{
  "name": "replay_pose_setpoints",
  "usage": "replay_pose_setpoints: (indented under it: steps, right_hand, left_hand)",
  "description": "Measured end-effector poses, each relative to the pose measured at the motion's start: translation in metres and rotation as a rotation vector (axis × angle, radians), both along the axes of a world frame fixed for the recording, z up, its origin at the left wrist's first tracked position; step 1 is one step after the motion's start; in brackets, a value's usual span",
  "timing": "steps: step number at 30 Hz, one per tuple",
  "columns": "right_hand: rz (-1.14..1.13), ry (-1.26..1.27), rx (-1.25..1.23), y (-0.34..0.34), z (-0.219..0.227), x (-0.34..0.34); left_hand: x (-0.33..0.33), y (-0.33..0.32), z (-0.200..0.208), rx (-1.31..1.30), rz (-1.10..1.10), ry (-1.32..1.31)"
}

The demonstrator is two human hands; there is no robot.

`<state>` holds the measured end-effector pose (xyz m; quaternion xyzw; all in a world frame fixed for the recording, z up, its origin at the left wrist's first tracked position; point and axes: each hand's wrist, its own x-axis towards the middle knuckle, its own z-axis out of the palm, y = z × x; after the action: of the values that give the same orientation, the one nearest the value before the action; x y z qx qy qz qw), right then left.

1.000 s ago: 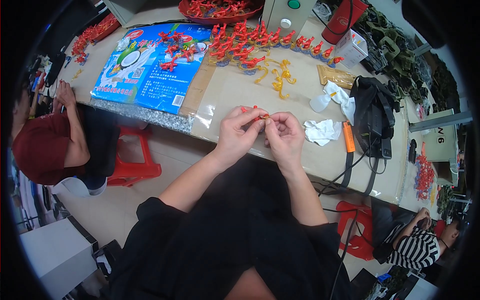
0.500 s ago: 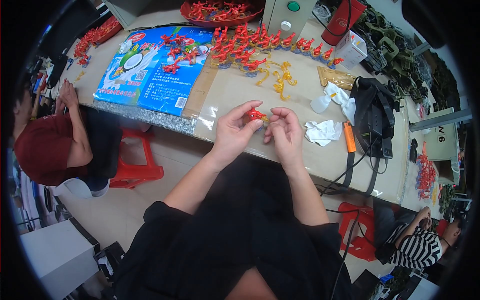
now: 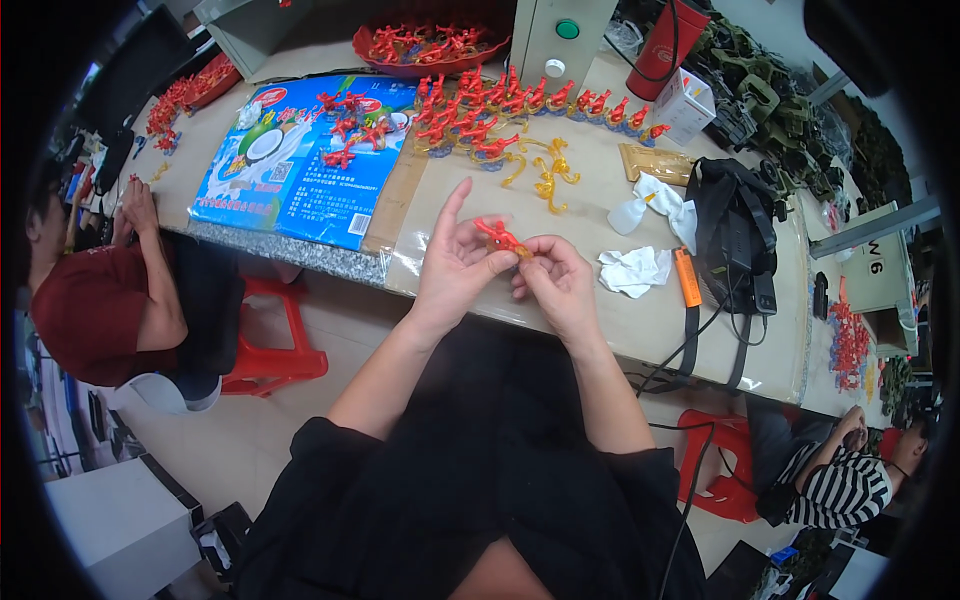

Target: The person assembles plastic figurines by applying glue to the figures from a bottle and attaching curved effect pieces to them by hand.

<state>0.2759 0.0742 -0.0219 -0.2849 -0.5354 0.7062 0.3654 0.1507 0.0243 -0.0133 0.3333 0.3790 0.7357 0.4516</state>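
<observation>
A small red figurine (image 3: pixel 499 235) with a yellowish end is held between my hands, above the near edge of the table (image 3: pixel 420 235). My left hand (image 3: pixel 450 265) grips its body between the thumb and the curled fingers, while the index finger points up and away. Thumb and fingers of my right hand (image 3: pixel 563 285) pinch the yellowish end; the exact shape of that part is hidden. Beyond my hands lie loose curly yellow pieces (image 3: pixel 550 178). Behind them, rows of similar red figurines (image 3: pixel 490 145) stand on bluish and yellow bases.
More figurines lie on a blue printed cardboard sheet (image 3: pixel 245 200) and in a red bowl (image 3: pixel 362 52). To the right are crumpled tissue (image 3: pixel 635 272), a white squeeze bottle (image 3: pixel 627 215), an orange lighter-like object (image 3: pixel 687 278) and a black bag (image 3: pixel 720 225) with cables. Co-workers sit at both sides.
The figurine has turned from nearly end-on to lying slantwise. My left index finger has lifted off it, and my right fingers have closed on its yellowish end. The view has shifted slightly.
</observation>
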Motion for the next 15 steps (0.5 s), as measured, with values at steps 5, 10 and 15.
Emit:
replay_pose_setpoints:
  steps: [5,10,15]
  right_hand:
    - [0.019,0.186,-0.041,-0.005,0.000,0.002]
    - [-0.115,0.003,0.299,-0.011,0.003,-0.005]
    - [-0.063,0.041,0.223,-0.011,0.016,-0.003]
  left_hand:
    - [-0.006,-0.001,-0.004,-0.005,0.027,-0.039]
    - [-0.010,-0.006,-0.017,-0.141,-0.121,-0.105]
    - [-0.007,-0.007,-0.016,-0.063,-0.211,-0.198]
